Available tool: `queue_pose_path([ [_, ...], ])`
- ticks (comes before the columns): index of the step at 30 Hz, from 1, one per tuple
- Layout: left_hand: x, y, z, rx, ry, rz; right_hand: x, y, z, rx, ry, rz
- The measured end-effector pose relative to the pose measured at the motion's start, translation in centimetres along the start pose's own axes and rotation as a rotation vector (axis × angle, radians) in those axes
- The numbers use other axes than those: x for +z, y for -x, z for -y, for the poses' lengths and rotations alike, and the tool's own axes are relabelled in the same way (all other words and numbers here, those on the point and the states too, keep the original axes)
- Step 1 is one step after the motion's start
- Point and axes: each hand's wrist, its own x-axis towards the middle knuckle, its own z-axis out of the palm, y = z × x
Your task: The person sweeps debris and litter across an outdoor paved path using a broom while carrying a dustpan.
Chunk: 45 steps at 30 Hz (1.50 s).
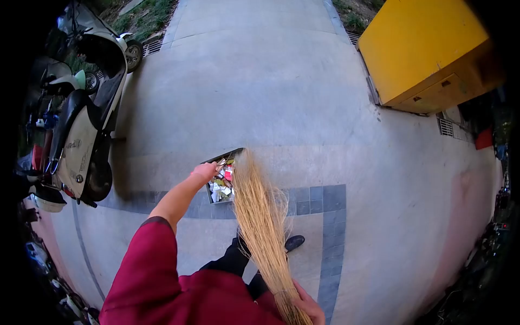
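A long straw broom (260,222) runs from the lower right up to a dustpan (221,202), its bristle tips against the pan's right side. Litter (222,187), white, yellowish and red pieces, lies in the pan. My left hand (205,171) is closed at the pan's upper left, around what looks like its handle, mostly hidden by the fingers. Low in the view, my right hand (309,306) is wrapped round the bound part of the broom.
Parked scooters (81,141) stand along the left. A yellow metal box (428,49) is at the upper right, with a drain grate (446,127) below it. Dark tiles (334,233) band the grey pavement (244,81). My shoe (294,242) is beside the broom.
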Motion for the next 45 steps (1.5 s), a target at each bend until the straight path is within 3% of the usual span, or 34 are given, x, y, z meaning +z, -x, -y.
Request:
queue_pose_path([
  [5, 0.7, 2.4, 1.1, 0.095, 0.032, 0.070, 2.1, 5.2, 0.1, -0.039, -0.080, -0.176],
  [7, 2.5, 3.6, 1.8, 0.081, 0.086, -0.041, 1.5, 5.2, 0.9, -0.133, -0.092, -0.247],
  [13, -0.7, 10.5, 4.1, 0.089, 0.187, -0.092, -7.3, 5.2, 4.4, -0.310, -0.814, 0.315],
  [15, -1.8, 12.2, 4.9, 0.098, 0.229, -0.157, -7.6, 6.3, 9.7, -0.344, -1.093, 0.376],
  [19, -3.8, 12.7, 5.6, 0.064, 0.255, -0.158, -15.3, 5.0, 17.0, -0.735, -1.230, 0.468],
  [21, -5.1, 13.1, 5.0, 0.052, 0.268, -0.173, -17.7, 4.6, 22.6, -0.773, -1.343, 0.602],
  [26, -6.1, 11.0, 5.1, 0.040, 0.257, -0.211, -23.6, 6.1, 38.1, -0.765, -1.101, 0.616],
  [29, -7.9, 11.7, 4.4, -0.001, 0.202, -0.251, -23.8, 10.1, 48.0, -0.771, -0.767, 0.452],
  [30, -8.6, 12.0, 4.2, -0.006, 0.189, -0.268, -19.8, 12.7, 50.7, -0.687, -0.544, 0.351],
  [33, -11.2, 13.6, 0.8, -0.145, 0.264, -0.268, -19.0, 14.6, 57.2, -0.670, 0.124, -0.037],
  [34, -12.4, 14.1, -0.8, -0.197, 0.295, -0.251, -16.3, 15.7, 58.1, -0.448, -0.078, -0.238],
  [40, -13.4, 12.9, -3.4, -0.198, 0.349, -0.297, -15.0, 13.6, 58.6, -0.300, 0.053, -0.124],
  [43, -13.8, 11.1, -2.9, -0.251, 0.394, -0.390, -12.2, 8.9, 56.0, -0.458, 0.221, -0.248],
  [45, -14.5, 9.1, -2.6, -0.280, 0.459, -0.374, -16.9, 3.9, 56.4, -0.206, 0.123, -0.136],
])
